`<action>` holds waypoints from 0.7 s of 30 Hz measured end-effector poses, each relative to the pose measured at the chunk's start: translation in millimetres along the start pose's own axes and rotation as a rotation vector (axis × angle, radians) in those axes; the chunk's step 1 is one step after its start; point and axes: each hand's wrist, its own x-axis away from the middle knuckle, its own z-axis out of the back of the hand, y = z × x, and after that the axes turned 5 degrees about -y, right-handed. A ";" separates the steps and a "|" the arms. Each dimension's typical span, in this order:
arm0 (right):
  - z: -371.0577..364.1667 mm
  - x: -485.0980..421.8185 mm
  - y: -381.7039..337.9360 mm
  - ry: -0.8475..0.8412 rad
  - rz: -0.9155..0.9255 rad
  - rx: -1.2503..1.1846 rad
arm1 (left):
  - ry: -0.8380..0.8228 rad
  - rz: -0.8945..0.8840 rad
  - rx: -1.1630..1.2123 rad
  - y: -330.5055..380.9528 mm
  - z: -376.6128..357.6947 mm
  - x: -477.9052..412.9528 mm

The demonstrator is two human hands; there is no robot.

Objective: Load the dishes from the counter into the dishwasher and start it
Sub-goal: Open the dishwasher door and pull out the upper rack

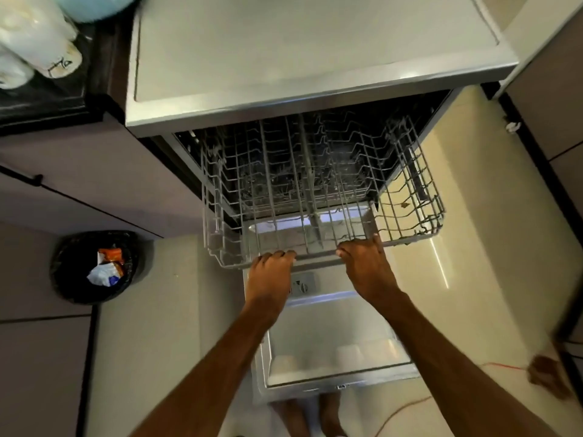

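Observation:
The dishwasher (315, 99) stands open in the middle, its door (331, 348) folded down flat below me. An empty grey wire rack (410, 197) is drawn partway out over the door. My left hand (273, 272) grips the rack's front rail left of centre. My right hand (366, 263) grips the same rail right of centre. White cups (34, 36) and a pale blue bowl (94, 4) sit on the dark counter (63, 99) at the top left, partly cut off by the frame edge.
A black-lined rubbish bin (94, 266) with wrappers stands on the floor to the left. Cabinet fronts (79, 184) run along the left side and at the right. An orange cord (407, 408) lies on the pale floor at lower right. My bare feet (309, 414) show under the door.

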 end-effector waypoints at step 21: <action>-32.9 185.7 -1.5 -0.152 -0.181 -0.182 | -0.356 -0.079 -0.088 38.6 -28.0 162.2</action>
